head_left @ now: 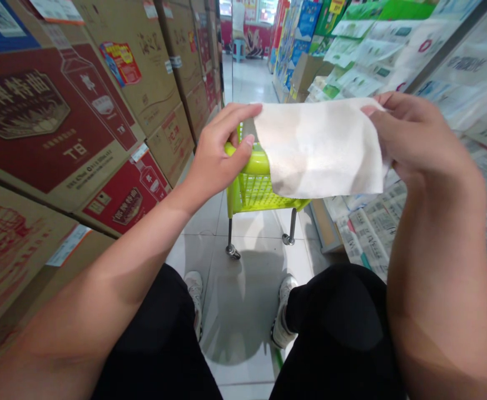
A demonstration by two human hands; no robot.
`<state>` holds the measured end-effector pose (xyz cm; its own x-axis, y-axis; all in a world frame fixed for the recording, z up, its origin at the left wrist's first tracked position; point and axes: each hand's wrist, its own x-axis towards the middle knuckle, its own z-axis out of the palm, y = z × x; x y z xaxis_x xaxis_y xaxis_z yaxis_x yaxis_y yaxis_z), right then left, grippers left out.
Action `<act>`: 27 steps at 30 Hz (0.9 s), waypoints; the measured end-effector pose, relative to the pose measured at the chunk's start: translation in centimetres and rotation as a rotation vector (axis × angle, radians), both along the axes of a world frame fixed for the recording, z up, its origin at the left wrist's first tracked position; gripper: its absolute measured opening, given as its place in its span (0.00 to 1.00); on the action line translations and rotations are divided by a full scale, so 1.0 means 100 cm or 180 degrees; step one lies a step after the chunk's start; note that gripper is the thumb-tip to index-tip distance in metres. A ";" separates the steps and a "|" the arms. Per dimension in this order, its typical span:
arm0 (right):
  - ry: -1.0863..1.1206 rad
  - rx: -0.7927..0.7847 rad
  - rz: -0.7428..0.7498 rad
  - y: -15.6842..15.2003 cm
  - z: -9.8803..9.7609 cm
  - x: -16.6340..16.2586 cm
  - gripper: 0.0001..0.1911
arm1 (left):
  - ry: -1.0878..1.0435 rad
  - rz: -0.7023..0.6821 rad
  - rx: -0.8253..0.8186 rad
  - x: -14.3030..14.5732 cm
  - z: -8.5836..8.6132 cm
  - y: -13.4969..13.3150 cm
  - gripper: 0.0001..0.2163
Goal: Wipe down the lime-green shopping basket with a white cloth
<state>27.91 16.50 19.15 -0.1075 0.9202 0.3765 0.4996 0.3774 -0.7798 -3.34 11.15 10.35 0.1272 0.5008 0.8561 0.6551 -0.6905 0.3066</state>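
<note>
I hold a white paper tissue [321, 150] spread flat in front of me. My left hand [220, 150] pinches its upper left corner between thumb and fingers. My right hand [414, 136] is closed on its right edge. Behind and below the tissue stands a lime-green shopping basket on wheels [254, 186], partly hidden by the sheet. My knees in black shorts and my white shoes [283, 311] show below, on the tiled floor.
Stacked cardboard boxes with red labels [60, 122] line the aisle's left side. Shelves of packaged tissue goods [468, 89] fill the right side. The narrow tiled aisle [247, 83] runs ahead, with a person's legs and a blue stool at its far end.
</note>
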 end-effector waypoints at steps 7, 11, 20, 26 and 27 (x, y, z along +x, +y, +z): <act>0.0491 0.0102 -0.0346 0.012 0.001 0.008 0.19 | -0.0044 -0.0048 0.0030 0.000 -0.004 0.002 0.29; 0.0858 0.0208 -0.0544 0.030 0.000 0.022 0.12 | -0.0130 -0.0071 -0.0013 -0.002 -0.006 0.007 0.28; 0.0834 0.0795 -0.0671 0.054 -0.015 0.032 0.19 | -0.0105 -0.0106 -0.0033 0.001 -0.004 0.001 0.26; -0.0088 0.2194 -0.1113 0.013 -0.006 0.009 0.18 | -0.0357 0.0124 -0.0071 0.011 -0.011 0.009 0.23; -0.0491 0.2475 -0.1097 0.001 -0.004 0.000 0.16 | -0.0365 0.0146 -0.0039 0.012 -0.012 0.009 0.23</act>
<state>27.91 16.57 18.77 0.0285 0.3982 0.9169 0.7634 0.5835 -0.2771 -2.18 12.07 9.19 0.0055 0.5144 0.8575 0.6460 -0.6564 0.3896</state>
